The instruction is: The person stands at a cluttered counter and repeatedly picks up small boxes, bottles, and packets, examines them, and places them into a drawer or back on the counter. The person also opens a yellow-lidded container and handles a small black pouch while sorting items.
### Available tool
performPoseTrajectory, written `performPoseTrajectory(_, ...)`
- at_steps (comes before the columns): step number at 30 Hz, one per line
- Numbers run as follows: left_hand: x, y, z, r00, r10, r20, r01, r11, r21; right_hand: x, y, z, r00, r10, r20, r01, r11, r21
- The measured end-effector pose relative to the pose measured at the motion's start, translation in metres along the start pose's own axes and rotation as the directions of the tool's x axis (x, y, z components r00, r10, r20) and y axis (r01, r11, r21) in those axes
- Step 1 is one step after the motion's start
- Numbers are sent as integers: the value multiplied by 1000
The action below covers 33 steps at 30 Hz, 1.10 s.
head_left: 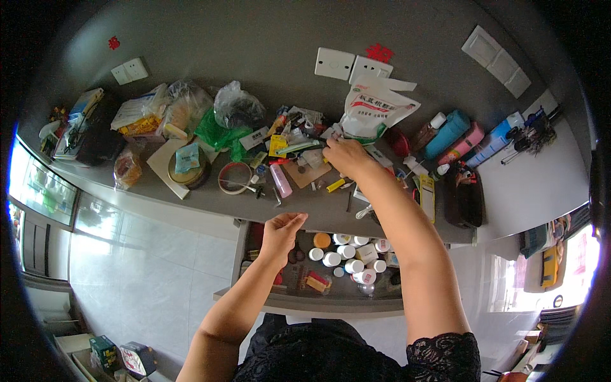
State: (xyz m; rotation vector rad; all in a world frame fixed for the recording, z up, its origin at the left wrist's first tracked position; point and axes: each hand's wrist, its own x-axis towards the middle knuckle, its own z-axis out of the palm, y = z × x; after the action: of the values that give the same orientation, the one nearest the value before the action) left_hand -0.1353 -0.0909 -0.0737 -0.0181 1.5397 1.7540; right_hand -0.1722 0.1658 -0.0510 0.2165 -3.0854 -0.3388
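Note:
My right hand (pixel 347 158) reaches over the cluttered counter, its fingers curled down among small items just below a white printed pouch (pixel 375 108). What those fingers grip, if anything, is hidden. Closer to me, my left hand (pixel 283 234) hovers at the counter's front edge, above the pulled-out drawer (pixel 254 280). Its thumb and fingertips are pressed together; nothing I can name shows between them. Around the hands lie a pink bottle (pixel 280 181), a yellow tube (pixel 335 185), a brown flat piece (pixel 305 175) and a roll of tape (pixel 235 177).
White-capped bottles (pixel 345 252) fill much of the drawer's right half. Along the wall stand a green plastic bag (pixel 219 134), a blue bottle (pixel 447 135) and a dark basket (pixel 463 200). A round tin (pixel 189 172) sits at left near the front edge.

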Motion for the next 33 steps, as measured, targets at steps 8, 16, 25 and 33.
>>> performPoseTrajectory(8, -8, -5, 0, 1000, -5, -12, 4, 999, -45, -9, -9, -19, 981, -88, -172, 105, 990, 94)
performPoseTrajectory(16, -8, -9, 8, 1000, -1, 6, 1, 999, -40, -39, -29, -15, 980, -162, 114, 174, 980, -99)
performPoseTrajectory(25, -15, -8, 12, 1000, -25, 14, 26, 998, -60, -51, -29, -3, 981, -189, 41, 189, 982, 10)
performPoseTrajectory(33, -12, -11, 16, 998, 55, -2, -55, 987, -149, -60, -64, -23, 949, 149, -277, 51, 796, 603)
